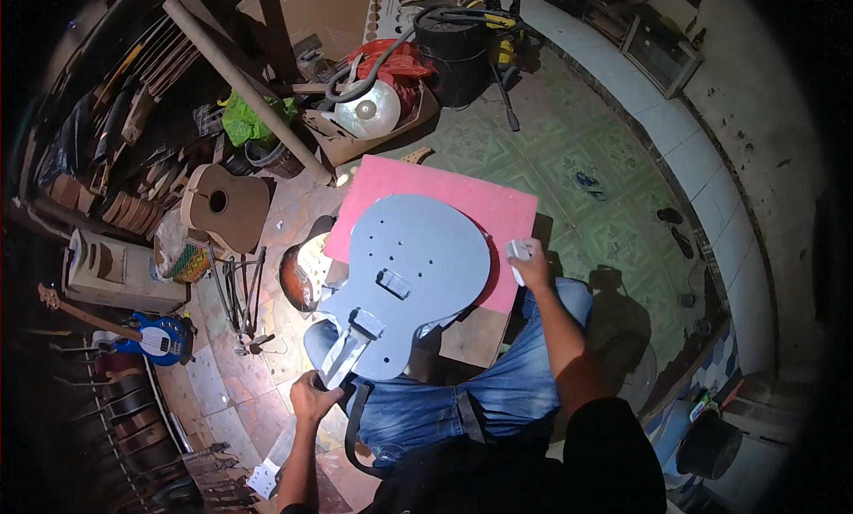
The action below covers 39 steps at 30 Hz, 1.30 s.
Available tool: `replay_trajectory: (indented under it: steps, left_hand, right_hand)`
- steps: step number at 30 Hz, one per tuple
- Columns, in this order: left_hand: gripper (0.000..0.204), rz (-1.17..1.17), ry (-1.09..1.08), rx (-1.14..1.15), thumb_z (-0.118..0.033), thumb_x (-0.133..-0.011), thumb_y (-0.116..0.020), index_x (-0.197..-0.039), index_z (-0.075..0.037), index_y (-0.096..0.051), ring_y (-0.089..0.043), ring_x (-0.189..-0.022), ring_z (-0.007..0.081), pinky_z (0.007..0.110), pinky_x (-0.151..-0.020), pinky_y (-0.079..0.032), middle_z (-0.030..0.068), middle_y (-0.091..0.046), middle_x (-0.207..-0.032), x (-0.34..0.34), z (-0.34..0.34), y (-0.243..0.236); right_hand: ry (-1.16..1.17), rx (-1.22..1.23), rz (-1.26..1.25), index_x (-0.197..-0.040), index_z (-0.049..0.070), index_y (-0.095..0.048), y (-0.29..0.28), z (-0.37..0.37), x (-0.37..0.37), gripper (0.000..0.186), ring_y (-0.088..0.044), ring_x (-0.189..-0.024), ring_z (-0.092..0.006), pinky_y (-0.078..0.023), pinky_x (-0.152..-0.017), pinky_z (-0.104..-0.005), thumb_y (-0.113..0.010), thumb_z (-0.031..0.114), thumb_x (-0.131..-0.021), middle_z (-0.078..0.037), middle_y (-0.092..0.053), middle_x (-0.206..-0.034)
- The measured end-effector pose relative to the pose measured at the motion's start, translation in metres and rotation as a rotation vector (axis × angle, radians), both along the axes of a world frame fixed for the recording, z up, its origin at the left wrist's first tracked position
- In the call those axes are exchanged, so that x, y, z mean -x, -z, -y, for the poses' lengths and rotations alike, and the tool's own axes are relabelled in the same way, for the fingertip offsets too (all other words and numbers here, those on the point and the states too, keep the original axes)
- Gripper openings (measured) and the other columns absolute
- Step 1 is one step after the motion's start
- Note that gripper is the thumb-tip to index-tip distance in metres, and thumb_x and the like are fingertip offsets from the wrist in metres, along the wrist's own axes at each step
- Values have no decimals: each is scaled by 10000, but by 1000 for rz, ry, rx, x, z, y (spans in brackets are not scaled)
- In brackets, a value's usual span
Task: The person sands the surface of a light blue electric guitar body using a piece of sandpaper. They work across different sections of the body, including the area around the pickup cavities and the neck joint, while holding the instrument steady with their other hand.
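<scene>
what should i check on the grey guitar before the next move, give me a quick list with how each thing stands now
1. Left hand gripping the neck: ok.
2. Right hand holding the white block: ok, beside the guitar body.
3. Body supported by the pink sheet: ok under the wide end.
4. Whole body within the sheet: not ok, the neck end overhangs the near edge.
5. Block's underside fit for use: cannot tell, it is hidden.
6. Headstock off the floor: cannot tell from this angle.
</scene>
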<state>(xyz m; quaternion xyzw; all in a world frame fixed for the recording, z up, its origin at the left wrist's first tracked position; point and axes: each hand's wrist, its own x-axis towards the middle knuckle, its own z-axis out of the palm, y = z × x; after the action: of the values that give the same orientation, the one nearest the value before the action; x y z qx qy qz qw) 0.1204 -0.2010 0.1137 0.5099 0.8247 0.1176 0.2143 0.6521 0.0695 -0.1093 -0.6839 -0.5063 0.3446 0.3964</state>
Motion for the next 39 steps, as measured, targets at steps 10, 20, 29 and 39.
replay_trajectory:
  steps: [10, 20, 29, 39]
  left_hand:
    - [606, 7, 67, 79, -438, -567, -861, -1005, -25, -791, -761, -823, 341, 419, -786, -599, 184, -774, -886, -15, -23, -2]
    - [608, 6, 112, 142, -441, -572, -869, -1055, -78, -806, -753, -894, 374, 453, -821, -592, 180, -774, -956, -47, -54, -10]
    - [563, -33, 44, -28, -450, -577, -900, -1005, -98, -802, -658, -1067, 363, 591, -1113, -360, 138, -722, -1068, -58, -30, 27]
    - [907, -110, 256, -40, -409, -614, -920, -1406, -133, -574, -641, -1116, 362, 528, -942, -440, 125, -667, -1160, -84, -62, 31]
  right_hand:
    - [-252, 239, 87, -1220, 43, -590, -60, 62, -20, 621, -703, -1011, -294, -562, -904, -409, -871, 133, -673, -153, -711, -1091]
    - [-85, -121, -107, -1249, 42, -631, -142, 99, 101, 555, -653, -1082, -241, -531, -960, -393, -891, 82, -760, -115, -687, -1120]
    - [-486, -231, 75, -1280, 86, -657, -195, 141, 188, 542, -656, -1140, -399, -542, -976, -472, -867, 136, -783, -170, -657, -1248]
    - [-682, -366, 368, -1322, 155, -696, -154, 173, 201, 566, -571, -1200, -356, -487, -1027, -484, -782, 86, -767, -113, -608, -1312]
